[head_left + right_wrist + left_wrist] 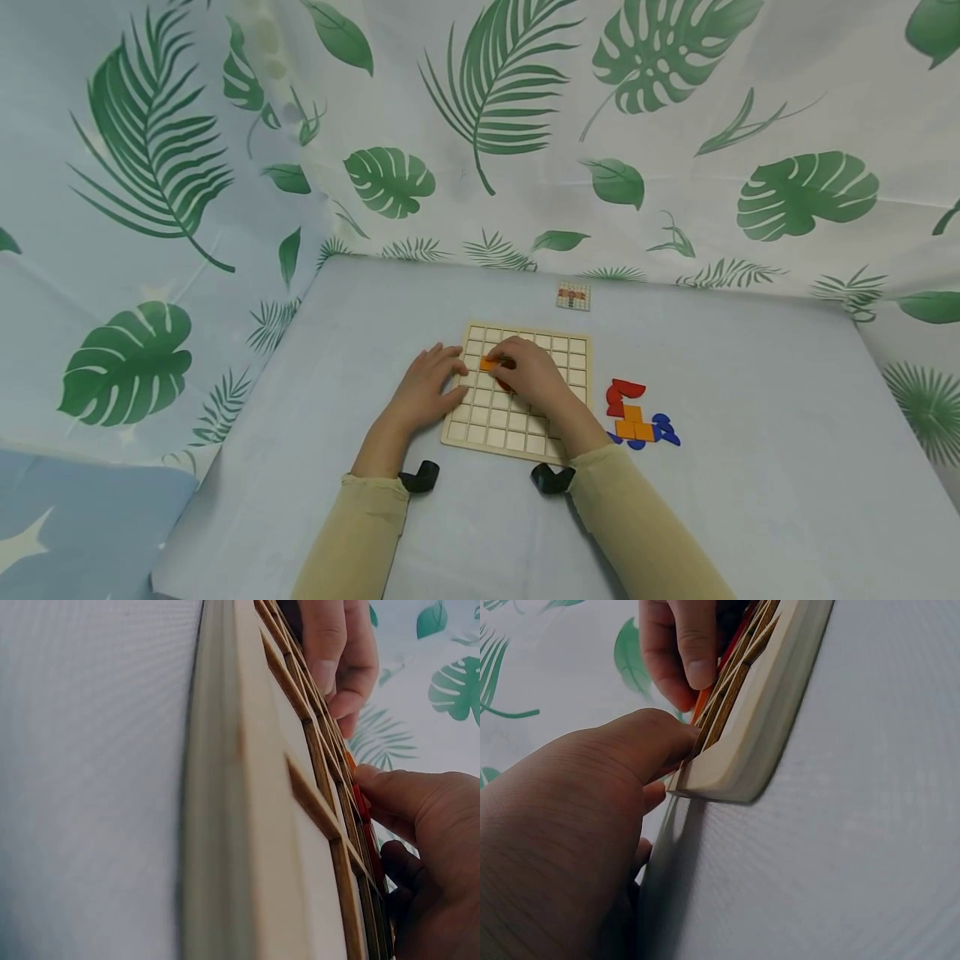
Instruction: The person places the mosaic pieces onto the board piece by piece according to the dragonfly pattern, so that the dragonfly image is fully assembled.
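A wooden grid board lies on the table in front of me. My left hand rests along its left edge, fingers spread and thumb over the rim; the left wrist view shows the thumb at the board's corner. Over the upper middle of the grid, my right hand pinches an orange square tile with thumb and fingertips, low in the grid. A red piece sits on the board beneath that hand, mostly hidden by it. The right wrist view shows the red piece beside the thumb.
Right of the board lie loose flat pieces: red ones, orange squares and blue ones. A small card with a grid picture lies behind the board. Leaf-printed cloth hangs along the back and sides.
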Available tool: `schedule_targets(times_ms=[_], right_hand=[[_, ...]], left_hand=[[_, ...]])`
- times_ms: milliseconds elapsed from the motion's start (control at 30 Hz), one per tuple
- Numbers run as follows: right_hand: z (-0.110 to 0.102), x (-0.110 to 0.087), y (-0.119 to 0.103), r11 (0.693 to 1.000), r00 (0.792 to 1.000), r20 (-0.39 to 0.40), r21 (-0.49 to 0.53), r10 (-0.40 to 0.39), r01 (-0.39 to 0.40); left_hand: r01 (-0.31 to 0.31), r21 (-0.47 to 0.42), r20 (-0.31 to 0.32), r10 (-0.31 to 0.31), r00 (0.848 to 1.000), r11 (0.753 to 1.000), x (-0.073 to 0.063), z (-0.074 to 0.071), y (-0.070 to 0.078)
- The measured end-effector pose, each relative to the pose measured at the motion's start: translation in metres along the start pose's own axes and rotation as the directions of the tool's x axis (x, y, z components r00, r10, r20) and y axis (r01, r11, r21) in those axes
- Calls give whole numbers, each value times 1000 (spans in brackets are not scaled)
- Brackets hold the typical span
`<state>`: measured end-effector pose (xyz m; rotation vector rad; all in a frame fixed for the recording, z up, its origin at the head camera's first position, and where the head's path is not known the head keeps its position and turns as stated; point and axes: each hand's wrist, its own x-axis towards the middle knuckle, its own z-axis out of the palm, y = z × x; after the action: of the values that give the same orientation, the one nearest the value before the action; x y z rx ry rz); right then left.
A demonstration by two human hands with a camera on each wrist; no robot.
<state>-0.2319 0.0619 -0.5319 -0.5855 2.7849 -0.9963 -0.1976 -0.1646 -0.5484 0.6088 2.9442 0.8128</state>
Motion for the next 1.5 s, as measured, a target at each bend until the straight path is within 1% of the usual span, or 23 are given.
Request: schedule_targets(times_ms=[233, 633, 733, 833, 967, 1167, 1300, 1400, 1500], right_hand=[[0, 0, 2, 1000, 1000, -13, 3, -4, 4], [-1, 0, -2, 1000, 1000, 3, -1, 25, -25], [-2, 0, -2, 1000, 1000, -3, 2, 23, -23], [-3, -1, -1, 1000, 1000, -19, 16, 16, -16], [-7, -3, 2, 997, 999, -37, 70, 22, -20], [-24, -10, 9, 984, 995, -69, 170, 68, -55], [-41, -19, 18, 971, 990, -86, 220, 113, -92], [-54, -28, 27, 965, 982, -106, 227, 155, -128], [-66, -37, 33, 965, 975, -132, 216, 181, -150]], left_hand=[[4, 1, 12, -4, 1000, 1000, 1, 0, -1], [-4, -5, -3, 4, 1000, 1000, 1, 2, -3], [-9, -6, -7, 9, 1000, 1000, 1, 2, -3], [-11, -1, -8, 11, 1000, 1000, 1, 2, -3], [-6, 3, -6, 6, 1000, 1000, 1, 3, -3], [-11, -4, -24, 11, 1000, 1000, 1, 4, -2], [2, -3, -10, -2, 1000, 1000, 1, 3, 0], [12, 1, 2, -12, 1000, 1000, 1, 1, 1], [15, 1, -2, -15, 1000, 1000, 1, 0, 1]])
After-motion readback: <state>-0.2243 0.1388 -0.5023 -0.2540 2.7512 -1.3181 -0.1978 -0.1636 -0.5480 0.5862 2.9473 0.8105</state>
